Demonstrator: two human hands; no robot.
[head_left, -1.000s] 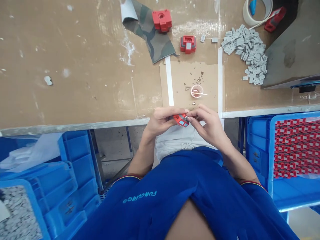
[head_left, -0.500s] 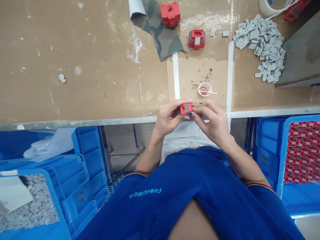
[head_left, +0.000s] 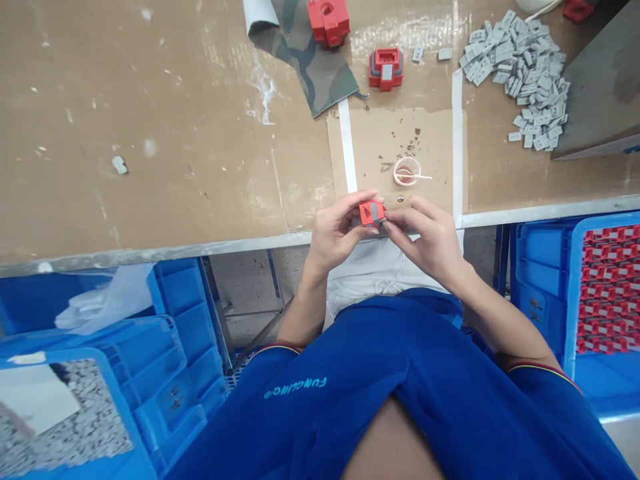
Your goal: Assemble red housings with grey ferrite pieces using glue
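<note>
Both my left hand (head_left: 340, 228) and my right hand (head_left: 426, 235) hold a small red plastic block (head_left: 372, 213) over the table's front edge. Its top shows a grey strip, and my fingers hide part of it. Just beyond my right fingers lies a small round metal piece (head_left: 400, 198). A clear plastic cup (head_left: 407, 171) with a thin stick and reddish liquid stands on a cardboard sheet (head_left: 400, 137) beyond my hands. Further up lies a similar red-and-grey block (head_left: 385, 69), and another red block (head_left: 329, 22) rests on a camouflage cloth (head_left: 315, 67).
A heap of small grey parts (head_left: 520, 73) lies at the upper right, next to a dark grey board (head_left: 605, 80). Below the table, a blue crate (head_left: 545, 293) holds rows of red-and-white parts. Blue crates (head_left: 185, 333) stand at lower left, one holding grey pieces.
The red block has turned in my fingers, and its grey strip now faces up. My hands have drawn closer around it. The table scene has shifted upward in view.
</note>
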